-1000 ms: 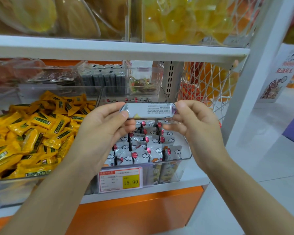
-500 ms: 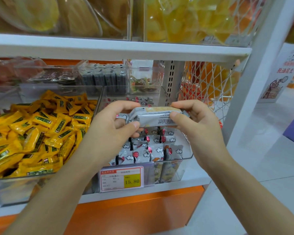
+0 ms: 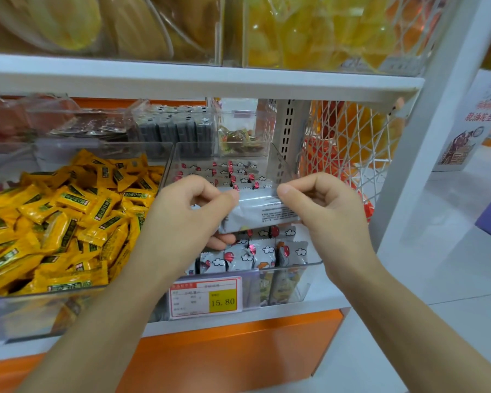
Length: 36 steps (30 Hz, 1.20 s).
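Observation:
A silver snack packet [image 3: 260, 212] with small printed text is held level above a clear plastic bin [image 3: 309, 275]. My left hand [image 3: 182, 219] pinches its left end between thumb and curled fingers. My right hand [image 3: 326, 214] pinches its right end the same way. Below the packet, several grey packets [image 3: 255, 255] with red and white cloud marks stand in rows inside the bin. The packet's left end is hidden behind my left hand.
A clear bin of yellow wrapped sweets [image 3: 63, 219] fills the shelf to the left. A price label [image 3: 206, 297] reads 15.80 on the bin front. A white shelf board [image 3: 199, 80] hangs close overhead. A white wire mesh panel [image 3: 349, 148] closes the right side.
The packet has been turned between both hands, from its narrow silver edge to its printed face, and has dropped slightly toward the bin. Both hands followed it down.

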Available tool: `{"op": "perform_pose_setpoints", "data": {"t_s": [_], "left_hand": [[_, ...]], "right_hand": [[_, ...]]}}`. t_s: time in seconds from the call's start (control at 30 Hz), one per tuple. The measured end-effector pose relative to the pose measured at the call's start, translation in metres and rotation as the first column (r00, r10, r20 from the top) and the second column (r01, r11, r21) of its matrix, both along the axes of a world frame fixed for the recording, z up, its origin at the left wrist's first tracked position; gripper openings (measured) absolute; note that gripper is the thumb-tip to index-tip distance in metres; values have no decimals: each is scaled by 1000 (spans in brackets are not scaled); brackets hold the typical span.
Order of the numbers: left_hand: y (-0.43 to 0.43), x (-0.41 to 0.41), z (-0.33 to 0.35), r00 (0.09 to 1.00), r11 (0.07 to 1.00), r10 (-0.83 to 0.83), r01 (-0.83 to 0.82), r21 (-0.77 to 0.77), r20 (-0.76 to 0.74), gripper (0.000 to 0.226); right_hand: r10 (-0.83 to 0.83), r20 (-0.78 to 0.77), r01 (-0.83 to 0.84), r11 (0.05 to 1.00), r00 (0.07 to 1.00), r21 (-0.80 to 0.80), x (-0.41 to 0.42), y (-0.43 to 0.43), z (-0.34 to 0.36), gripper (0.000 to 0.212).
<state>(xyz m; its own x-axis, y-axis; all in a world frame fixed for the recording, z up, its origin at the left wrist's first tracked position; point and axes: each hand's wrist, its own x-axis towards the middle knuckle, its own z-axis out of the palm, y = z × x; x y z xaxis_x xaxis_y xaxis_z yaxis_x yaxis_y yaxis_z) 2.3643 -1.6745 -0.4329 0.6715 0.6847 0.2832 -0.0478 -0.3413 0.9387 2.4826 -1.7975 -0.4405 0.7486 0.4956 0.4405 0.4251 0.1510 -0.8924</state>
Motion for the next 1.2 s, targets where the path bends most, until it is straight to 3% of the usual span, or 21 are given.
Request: {"op": "perform_pose_setpoints", "data": {"t_s": [0.27, 0.43, 0.53, 0.63, 0.77, 0.83, 0.9, 0.97, 1.03, 1.2], "left_hand": [[1, 1, -4, 1000, 1000, -8, 8, 7, -7, 19], [3, 5, -12, 992, 981, 1, 23, 191, -123, 36], [5, 8, -13, 997, 989, 24, -12, 146, -79, 17], [7, 11, -15, 999, 999, -11, 13, 40, -49, 19], [5, 18, -15, 999, 1000, 11, -12, -29, -31, 34], [7, 24, -12, 991, 986, 102, -90, 137, -82, 43], [18, 34, -8, 950, 911, 226, -128, 392, -216, 46], [31, 52, -4, 864, 819, 324, -52, 571, -386, 38], [45, 73, -3, 751, 777, 379, 59, 627, -541, 33], [80, 113, -11, 581, 714, 361, 331, 617, -729, 64]], "right_hand": [[-35, 8, 35, 999, 999, 10, 1, 0, 0, 8], [-72, 42, 70, 997, 997, 40, 0, 1, -1, 3], [119, -20, -119, 993, 993, 19, 0, 0, -2, 24], [174, 66, -169, 983, 983, -78, 3, 1, -2, 44], [25, 203, -6, 996, 979, -93, 12, 3, 6, 31], [-78, 213, 94, 993, 974, -67, 19, 6, 9, 29], [-139, 164, 149, 988, 977, -50, 26, 10, 10, 29], [-161, 126, 170, 983, 979, -62, 33, 14, 8, 30], [-179, 105, 186, 980, 978, -68, 39, 17, 6, 31], [-180, 22, 181, 981, 983, -76, 56, 25, 6, 33]]}}
